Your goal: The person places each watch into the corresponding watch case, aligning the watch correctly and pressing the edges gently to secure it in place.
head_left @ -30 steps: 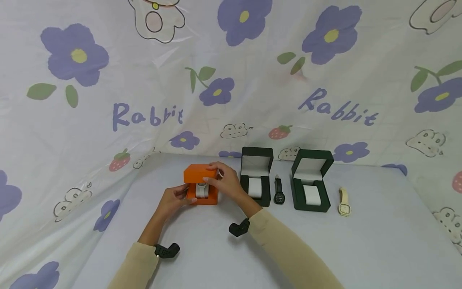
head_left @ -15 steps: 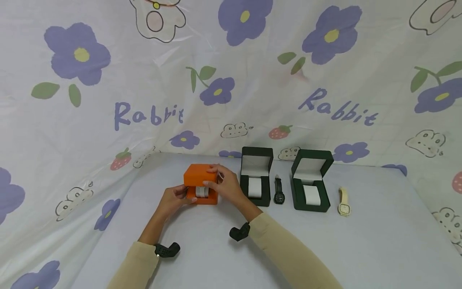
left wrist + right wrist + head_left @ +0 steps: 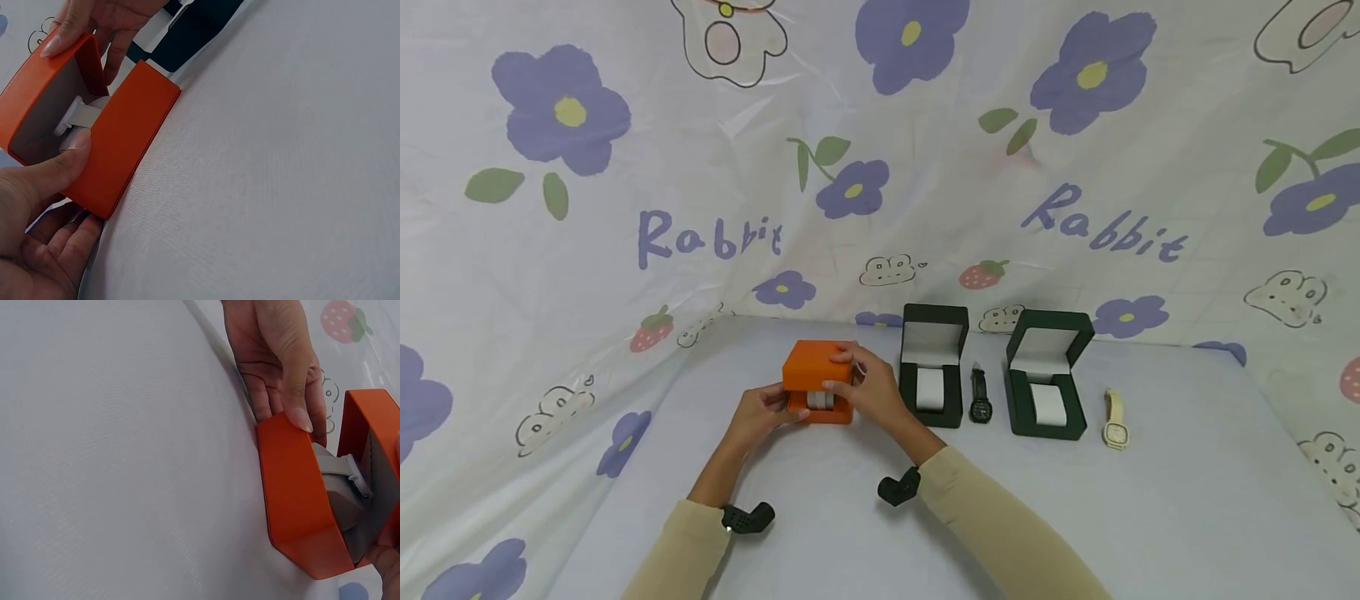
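Observation:
An orange watch box (image 3: 816,365) stands on the table, its hinged lid tilted part way down over the base. Inside, a pale watch (image 3: 86,116) is wrapped round a light cushion; the lid hides much of it in the head view. My left hand (image 3: 757,419) grips the base from the left, thumb on its front edge and fingers at the side. With my right hand (image 3: 877,390) I pinch the right side of the lid, thumb on its front edge and fingers over the top. The left hand's thumb and fingers on the base show in the right wrist view.
Two dark green watch boxes (image 3: 953,398) (image 3: 1019,408) stand lid-up to the right, each with a white cushion. A black watch (image 3: 980,398) lies between them, and a gold-toned watch (image 3: 1115,425) lies farther right. A patterned curtain (image 3: 925,150) rises behind the table.
My right hand has tipped the orange lid lower, covering more of the watch in the head view. The left hand stays on the base.

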{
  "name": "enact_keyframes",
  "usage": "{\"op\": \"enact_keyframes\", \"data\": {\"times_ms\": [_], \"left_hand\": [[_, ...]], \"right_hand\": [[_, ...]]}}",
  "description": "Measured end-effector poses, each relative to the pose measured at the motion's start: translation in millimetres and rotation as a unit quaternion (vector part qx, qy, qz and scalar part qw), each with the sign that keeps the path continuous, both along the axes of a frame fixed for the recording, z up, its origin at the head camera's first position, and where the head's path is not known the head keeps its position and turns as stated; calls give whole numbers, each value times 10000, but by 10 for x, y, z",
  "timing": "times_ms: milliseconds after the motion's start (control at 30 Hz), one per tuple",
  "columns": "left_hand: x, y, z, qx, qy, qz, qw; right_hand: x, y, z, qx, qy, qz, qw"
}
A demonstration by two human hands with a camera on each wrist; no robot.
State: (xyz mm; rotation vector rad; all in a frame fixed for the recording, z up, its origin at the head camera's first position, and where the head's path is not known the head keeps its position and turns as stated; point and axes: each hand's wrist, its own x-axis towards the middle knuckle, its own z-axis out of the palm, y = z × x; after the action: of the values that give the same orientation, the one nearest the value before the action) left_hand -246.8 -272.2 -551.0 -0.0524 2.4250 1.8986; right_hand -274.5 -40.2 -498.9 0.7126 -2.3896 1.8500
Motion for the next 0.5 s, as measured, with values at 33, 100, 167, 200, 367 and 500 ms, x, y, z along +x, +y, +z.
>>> {"op": "enact_keyframes", "data": {"times_ms": [33,100,167,200,367,500], "left_hand": [[-1,0,0,21,-9,-2,10000],[-3,1,1,49,-22,-15,10000],[-1,2,7,70,-45,-4,10000],[-1,3,7,80,-52,-7,10000],[-2,3,4,75,-60,-22,10000],[5,8,3,-17,-78,12,10000]], "right_hand": [[3,1,-4,-24,-9,0,10000],[9,2,-13,-61,-20,1,10000],[13,5,-21,-87,-52,-2,9999],[15,6,-25,-100,-62,2,9999],[30,15,-44,-170,-62,35,9998],[36,21,-77,-222,-60,100,9997]]}}
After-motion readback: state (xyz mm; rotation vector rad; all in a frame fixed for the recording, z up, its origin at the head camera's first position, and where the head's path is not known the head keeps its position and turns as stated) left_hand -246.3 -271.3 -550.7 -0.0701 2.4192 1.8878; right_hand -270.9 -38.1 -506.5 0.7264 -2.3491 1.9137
